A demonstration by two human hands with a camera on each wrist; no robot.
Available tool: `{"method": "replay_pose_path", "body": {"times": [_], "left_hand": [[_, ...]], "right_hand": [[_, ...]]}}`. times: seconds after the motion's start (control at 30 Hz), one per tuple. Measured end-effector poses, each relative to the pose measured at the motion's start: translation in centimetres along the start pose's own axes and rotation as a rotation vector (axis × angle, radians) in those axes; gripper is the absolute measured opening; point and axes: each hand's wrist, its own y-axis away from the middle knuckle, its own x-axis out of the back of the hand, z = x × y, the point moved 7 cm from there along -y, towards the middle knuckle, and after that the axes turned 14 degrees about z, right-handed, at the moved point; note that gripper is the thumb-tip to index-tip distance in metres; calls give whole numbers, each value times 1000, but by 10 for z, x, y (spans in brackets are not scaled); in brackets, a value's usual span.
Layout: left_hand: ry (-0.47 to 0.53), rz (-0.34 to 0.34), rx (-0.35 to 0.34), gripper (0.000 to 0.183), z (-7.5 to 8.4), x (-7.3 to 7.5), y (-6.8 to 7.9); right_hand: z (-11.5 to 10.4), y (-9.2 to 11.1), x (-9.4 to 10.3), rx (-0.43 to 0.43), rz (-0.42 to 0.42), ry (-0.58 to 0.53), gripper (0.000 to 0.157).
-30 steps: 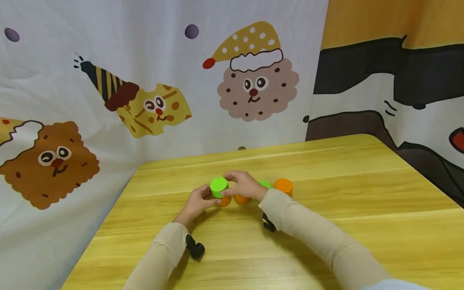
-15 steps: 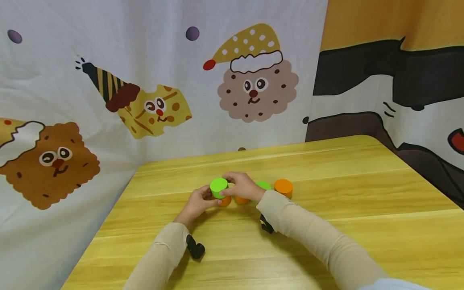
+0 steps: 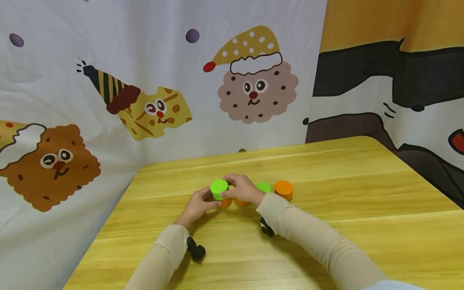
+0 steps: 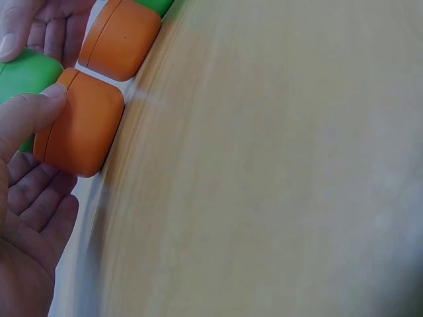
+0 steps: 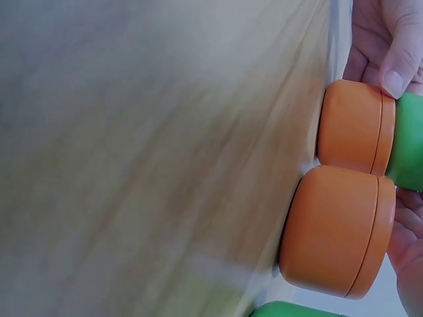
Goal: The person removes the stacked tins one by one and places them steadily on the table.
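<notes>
A bright green round container [image 3: 219, 187] sits on top of a lidded orange round container [image 3: 225, 203], forming a short stack on the table. The right hand [image 3: 244, 188] pinches the green one between thumb and fingers from the right. From the left, the left hand [image 3: 197, 206] holds the lower orange container; its thumb [image 4: 49, 99] presses near the lid seam in the left wrist view, with fingers behind. A second orange container [image 5: 337, 231] stands close beside the stack, partly under the right hand in the head view.
Further right on the wooden table [image 3: 344, 225] are another green container [image 3: 264, 187], half hidden by the right wrist, and another orange container [image 3: 284, 189]. A printed cartoon curtain [image 3: 203, 129] hangs behind the table. Black wrist devices [image 3: 195, 249] sit under the sleeves.
Almost nothing differs. Both hands stay around the stack, and the whole head view has shifted very slightly.
</notes>
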Motion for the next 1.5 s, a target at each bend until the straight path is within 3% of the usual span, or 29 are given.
{"method": "replay_pose_path", "body": {"times": [0.4, 0.87, 1.3, 1.5], "left_hand": [[45, -21, 29, 52, -1, -2, 2], [2, -1, 9, 49, 0, -1, -1], [27, -11, 45, 50, 2, -3, 2], [12, 22, 50, 52, 0, -1, 1]], "right_hand": [[1, 2, 0, 19, 38, -40, 43], [-4, 1, 10, 44, 87, -70, 40], [4, 6, 25, 32, 127, -55, 38], [8, 9, 36, 30, 144, -77, 36]]}}
